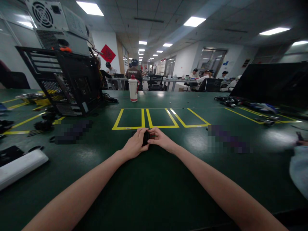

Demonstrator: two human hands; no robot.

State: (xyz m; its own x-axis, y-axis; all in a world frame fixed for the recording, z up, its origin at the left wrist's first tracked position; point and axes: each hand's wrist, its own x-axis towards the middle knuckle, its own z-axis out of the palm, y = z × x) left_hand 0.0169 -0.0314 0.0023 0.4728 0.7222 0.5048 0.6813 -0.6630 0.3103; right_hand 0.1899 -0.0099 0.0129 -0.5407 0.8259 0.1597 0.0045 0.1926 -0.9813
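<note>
Both of my hands meet over the green table (154, 186), just in front of the yellow tape outlines (166, 127). Between them is a small black object (146, 138), mostly covered by fingers, so I cannot make out its kind. My left hand (136, 143) wraps around its left side, thumb at the bottom. My right hand (162, 139) pinches its right side with thumb and fingertips. The object appears to be at or just above the table surface.
An opened computer case (72, 80) with a power supply (57, 25) on top stands at left. A white cup (133, 89) stands behind the outlines. Blurred dark items lie on both sides. A white bar (22, 166) is at left, a dark monitor (271, 85) at right, near another person's sleeve (299, 166).
</note>
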